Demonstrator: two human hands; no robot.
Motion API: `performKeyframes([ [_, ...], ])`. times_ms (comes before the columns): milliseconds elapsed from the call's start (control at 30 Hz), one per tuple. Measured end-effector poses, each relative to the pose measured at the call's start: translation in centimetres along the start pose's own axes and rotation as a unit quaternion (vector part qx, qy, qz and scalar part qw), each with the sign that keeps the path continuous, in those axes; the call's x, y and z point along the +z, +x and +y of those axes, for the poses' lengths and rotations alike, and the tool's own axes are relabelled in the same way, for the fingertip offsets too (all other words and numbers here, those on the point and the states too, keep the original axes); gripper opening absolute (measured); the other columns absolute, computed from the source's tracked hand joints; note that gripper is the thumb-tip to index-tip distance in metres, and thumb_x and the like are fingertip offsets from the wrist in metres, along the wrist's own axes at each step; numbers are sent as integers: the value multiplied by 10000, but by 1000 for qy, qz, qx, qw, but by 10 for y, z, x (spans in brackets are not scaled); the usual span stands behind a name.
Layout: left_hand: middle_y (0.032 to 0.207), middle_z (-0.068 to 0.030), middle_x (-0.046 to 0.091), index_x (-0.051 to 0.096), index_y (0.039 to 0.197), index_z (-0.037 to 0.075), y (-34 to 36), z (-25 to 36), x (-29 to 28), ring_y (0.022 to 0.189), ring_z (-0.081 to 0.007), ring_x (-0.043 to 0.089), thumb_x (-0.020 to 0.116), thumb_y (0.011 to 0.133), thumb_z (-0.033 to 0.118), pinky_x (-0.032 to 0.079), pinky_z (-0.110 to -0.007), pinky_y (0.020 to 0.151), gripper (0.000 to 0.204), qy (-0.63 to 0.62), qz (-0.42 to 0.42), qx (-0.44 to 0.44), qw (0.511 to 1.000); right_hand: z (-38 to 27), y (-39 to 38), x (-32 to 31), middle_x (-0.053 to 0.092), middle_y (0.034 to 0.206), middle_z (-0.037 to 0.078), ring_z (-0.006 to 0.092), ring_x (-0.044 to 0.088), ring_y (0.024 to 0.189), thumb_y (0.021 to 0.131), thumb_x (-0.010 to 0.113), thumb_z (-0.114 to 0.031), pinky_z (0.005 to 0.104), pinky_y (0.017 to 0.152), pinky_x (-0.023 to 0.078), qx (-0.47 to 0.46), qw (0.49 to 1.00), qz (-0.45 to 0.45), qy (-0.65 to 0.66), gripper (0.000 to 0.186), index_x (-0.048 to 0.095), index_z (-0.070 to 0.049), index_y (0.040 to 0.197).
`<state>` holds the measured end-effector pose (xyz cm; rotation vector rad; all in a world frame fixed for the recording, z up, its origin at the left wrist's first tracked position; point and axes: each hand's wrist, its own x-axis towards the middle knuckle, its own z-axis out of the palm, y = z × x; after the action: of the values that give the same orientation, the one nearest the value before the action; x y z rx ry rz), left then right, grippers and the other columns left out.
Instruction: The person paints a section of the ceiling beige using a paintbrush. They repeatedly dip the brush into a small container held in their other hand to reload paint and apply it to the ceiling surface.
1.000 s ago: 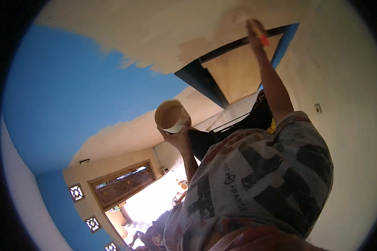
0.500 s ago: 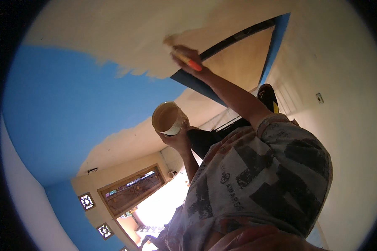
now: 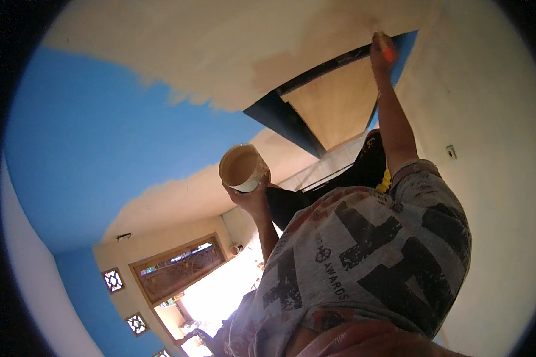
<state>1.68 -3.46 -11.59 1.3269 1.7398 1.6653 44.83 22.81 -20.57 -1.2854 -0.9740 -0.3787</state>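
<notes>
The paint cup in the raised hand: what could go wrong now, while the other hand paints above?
1. The paint cup, held high in the left hand, looks tilted with its mouth open; paint could spill onto the grey patterned shirt.
2. The right hand works a brush with an orange handle overhead on the ceiling; drips may fall on the arm.
3. The brush is near the dark blue frame, so beige paint could smear it.

Dark beam (image 3: 292,113) perhaps beside open ceiling (image 3: 220,47)
</notes>
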Motion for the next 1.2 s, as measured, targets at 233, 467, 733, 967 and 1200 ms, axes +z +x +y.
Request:
performKeyframes([
  [233, 1227, -126, 555, 464, 1297, 30, 6, 5, 12, 1142, -270, 540, 869, 570, 96, 424, -412, 1005, 835, -22, -7, 4, 1000, -152, -104, 93, 650, 1085, 93, 245, 651, 952, 891, 635, -239, 381, 800, 538, 42, 978, -107, 173, 337, 591, -74, 1182],
  [467, 1229, -131, 550, 447, 1319, 26, 5, 15, 8, 1142, -269, 541, 861, 581, 69, 428, -402, 1012, 847, -30, 4, 10, 999, -201, -103, 88, 660, 1108, 149, 286, 636, 1047, 852, 705, -193, 381, 914, 510, 5, 891, -301, 341, 276, 647, -68, 1092],
  [733, 1220, -127, 549, 449, 1316, 27, 6, 16, 20, 1137, -270, 537, 866, 568, 95, 424, -399, 1001, 859, -35, -21, -11, 999, 22, 6, -8, 684, 901, 58, 171, 638, 860, 879, 700, -196, 314, 797, 510, 171, 976, -64, 118, 202, 673, -30, 991],
  [967, 1208, -122, 559, 453, 1314, 26, 2, 2, 18, 1134, -267, 542, 872, 546, 128, 424, -406, 995, 880, -22, -27, -23, 999, 1, -7, 11, 692, 946, 83, 193, 656, 862, 823, 757, -156, 321, 778, 536, 52, 992, 32, 110, 230, 678, -27, 996],
  [1200, 1220, -125, 556, 455, 1309, 20, 7, 4, 7, 1142, -266, 539, 865, 557, 98, 422, -411, 1001, 860, -19, 8, 6, 1000, -208, -121, 85, 668, 952, 161, 248, 664, 846, 796, 748, -75, 323, 761, 540, 39, 960, -74, 267, 207, 638, -15, 961],
])
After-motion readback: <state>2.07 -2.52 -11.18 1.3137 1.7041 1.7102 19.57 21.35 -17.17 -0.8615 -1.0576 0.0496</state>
